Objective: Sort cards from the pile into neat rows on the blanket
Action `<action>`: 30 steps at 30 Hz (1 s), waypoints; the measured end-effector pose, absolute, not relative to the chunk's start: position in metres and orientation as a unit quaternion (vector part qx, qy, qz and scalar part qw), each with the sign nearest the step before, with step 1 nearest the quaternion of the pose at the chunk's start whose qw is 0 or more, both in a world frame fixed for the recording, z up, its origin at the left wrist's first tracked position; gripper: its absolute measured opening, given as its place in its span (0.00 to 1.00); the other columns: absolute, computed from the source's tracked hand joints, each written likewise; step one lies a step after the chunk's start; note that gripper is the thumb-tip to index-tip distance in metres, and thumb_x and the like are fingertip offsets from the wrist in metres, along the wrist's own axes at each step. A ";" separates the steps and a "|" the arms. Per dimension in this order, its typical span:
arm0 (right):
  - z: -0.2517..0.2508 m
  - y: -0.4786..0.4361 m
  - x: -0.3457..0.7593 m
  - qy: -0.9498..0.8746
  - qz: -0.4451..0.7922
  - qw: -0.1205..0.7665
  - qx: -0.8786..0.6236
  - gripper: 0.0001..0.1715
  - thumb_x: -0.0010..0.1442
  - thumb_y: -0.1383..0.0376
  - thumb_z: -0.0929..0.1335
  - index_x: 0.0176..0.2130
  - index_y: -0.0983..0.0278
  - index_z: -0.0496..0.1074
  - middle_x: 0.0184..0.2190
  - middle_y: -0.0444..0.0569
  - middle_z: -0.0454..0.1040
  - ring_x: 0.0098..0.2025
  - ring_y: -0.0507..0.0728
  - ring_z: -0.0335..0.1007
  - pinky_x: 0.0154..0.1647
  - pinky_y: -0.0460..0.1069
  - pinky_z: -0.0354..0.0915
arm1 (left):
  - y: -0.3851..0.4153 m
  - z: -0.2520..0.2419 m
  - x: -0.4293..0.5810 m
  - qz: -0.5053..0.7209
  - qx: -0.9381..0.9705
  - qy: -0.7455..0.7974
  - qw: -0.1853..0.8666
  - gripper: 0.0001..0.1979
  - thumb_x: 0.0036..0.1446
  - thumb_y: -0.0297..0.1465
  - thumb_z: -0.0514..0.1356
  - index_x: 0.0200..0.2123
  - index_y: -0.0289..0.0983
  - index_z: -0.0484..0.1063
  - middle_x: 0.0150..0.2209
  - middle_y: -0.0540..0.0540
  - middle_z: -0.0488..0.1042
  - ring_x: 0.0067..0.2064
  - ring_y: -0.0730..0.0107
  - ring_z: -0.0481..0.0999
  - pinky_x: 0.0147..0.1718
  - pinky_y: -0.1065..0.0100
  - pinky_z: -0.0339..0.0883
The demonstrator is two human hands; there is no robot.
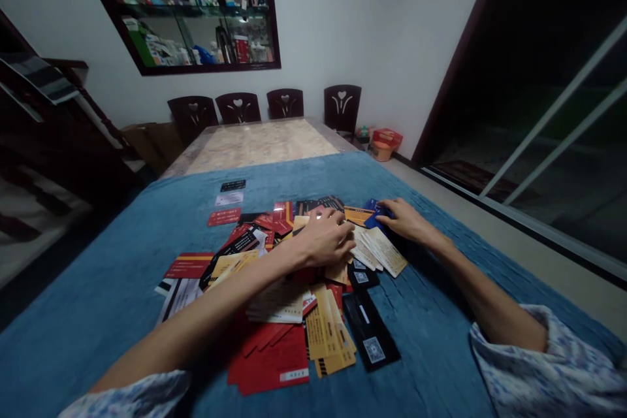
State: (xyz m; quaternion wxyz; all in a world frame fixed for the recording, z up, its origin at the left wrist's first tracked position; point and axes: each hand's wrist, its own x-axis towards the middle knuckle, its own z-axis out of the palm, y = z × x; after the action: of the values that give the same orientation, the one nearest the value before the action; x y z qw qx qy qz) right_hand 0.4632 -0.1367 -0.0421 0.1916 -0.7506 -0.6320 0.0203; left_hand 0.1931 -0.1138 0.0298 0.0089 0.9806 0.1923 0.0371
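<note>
A heap of mixed cards covers the middle of a blue cloth (122, 235). My left hand (327, 236) is over the heap, its fingers bent and apart, touching the cards below; its palm side is hidden. At the heap's right edge, my right hand (404, 219) has its fingers closed on a blue card (374, 220). Cream cards (386, 251) fan out between the hands. Nearer me are yellow cards (326, 333), red cards (274, 356) and a black card with a square code (372, 333).
Left of the heap, a black card (233, 185), a white card (230, 198) and a red card (224, 216) form a column. Beyond the cloth, the bare stone tabletop (264, 144) shows, with several dark chairs (341, 108) behind. An orange bucket (382, 149) stands on the floor.
</note>
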 end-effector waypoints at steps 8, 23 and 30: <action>-0.048 -0.128 0.462 -0.618 0.049 0.345 -0.705 0.17 0.52 0.62 0.72 0.43 0.62 0.79 0.37 0.53 0.77 0.39 0.61 0.73 0.45 0.55 0.68 | -0.096 0.032 0.255 0.049 0.969 0.240 0.034 0.17 0.61 0.34 0.55 0.52 0.37 0.71 0.52 0.38 0.72 0.56 0.50 0.68 0.53 0.46 0.63; -0.033 -0.126 0.432 -0.537 0.126 0.622 -0.556 0.16 0.54 0.58 0.68 0.42 0.60 0.76 0.37 0.47 0.78 0.40 0.57 0.74 0.47 0.55 0.69 | -0.074 0.022 0.248 0.177 0.942 0.250 0.135 0.21 0.54 0.21 0.55 0.50 0.38 0.74 0.43 0.45 0.80 0.50 0.58 0.72 0.50 0.58 0.67; -0.022 -0.129 0.419 -0.549 0.155 0.624 -0.534 0.16 0.55 0.55 0.69 0.41 0.61 0.75 0.38 0.48 0.78 0.41 0.56 0.74 0.47 0.54 0.69 | -0.072 0.026 0.230 0.183 0.962 0.204 0.003 0.31 0.51 0.19 0.53 0.59 0.43 0.68 0.50 0.40 0.71 0.52 0.56 0.66 0.49 0.56 0.65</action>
State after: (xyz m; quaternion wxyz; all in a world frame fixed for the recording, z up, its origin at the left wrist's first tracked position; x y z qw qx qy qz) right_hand 0.4185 -0.1291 -0.0219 0.6240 -0.5338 -0.5491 0.1555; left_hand 0.2304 -0.0724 0.0259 0.0033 0.9618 0.2035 0.1832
